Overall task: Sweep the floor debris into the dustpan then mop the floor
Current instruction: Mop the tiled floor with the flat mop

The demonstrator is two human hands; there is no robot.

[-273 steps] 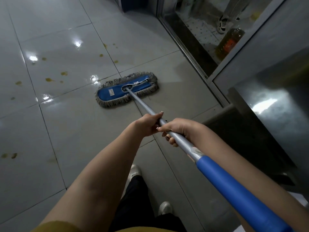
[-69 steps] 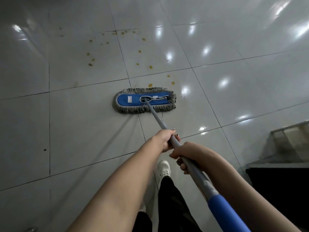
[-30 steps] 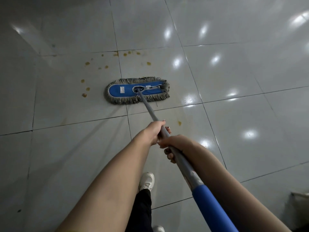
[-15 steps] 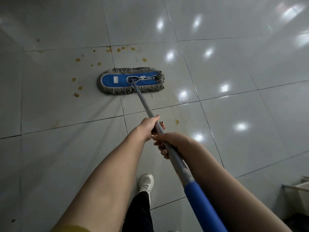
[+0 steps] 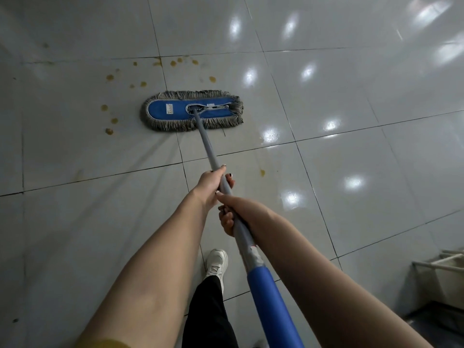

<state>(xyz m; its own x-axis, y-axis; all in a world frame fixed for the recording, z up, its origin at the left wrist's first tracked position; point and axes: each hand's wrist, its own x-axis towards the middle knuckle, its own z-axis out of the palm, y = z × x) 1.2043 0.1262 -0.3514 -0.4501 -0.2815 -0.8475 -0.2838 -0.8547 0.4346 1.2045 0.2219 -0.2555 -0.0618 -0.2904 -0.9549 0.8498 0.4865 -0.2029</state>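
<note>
A flat blue mop head (image 5: 175, 110) with a grey fringe lies on the pale tiled floor ahead of me. Its grey metal handle (image 5: 208, 146) runs back to a blue grip sleeve (image 5: 271, 305) near my body. My left hand (image 5: 209, 183) is closed around the handle further forward. Just behind it, my right hand (image 5: 232, 213) wraps the handle too. Several yellow-brown spots (image 5: 110, 77) dot the floor left of and beyond the mop head. One spot (image 5: 262, 172) sits to the right of my hands.
My white shoe (image 5: 217, 263) and black trouser leg (image 5: 208, 312) stand below the handle. A pale rack or frame (image 5: 442, 264) and a dark patch sit at the lower right edge. Shiny tiles with light reflections spread to the right and beyond.
The mop head has slid forward over the floor toward the far cluster of spots, leaving one spot behind beside my hands. Both hands keep the same grip.
</note>
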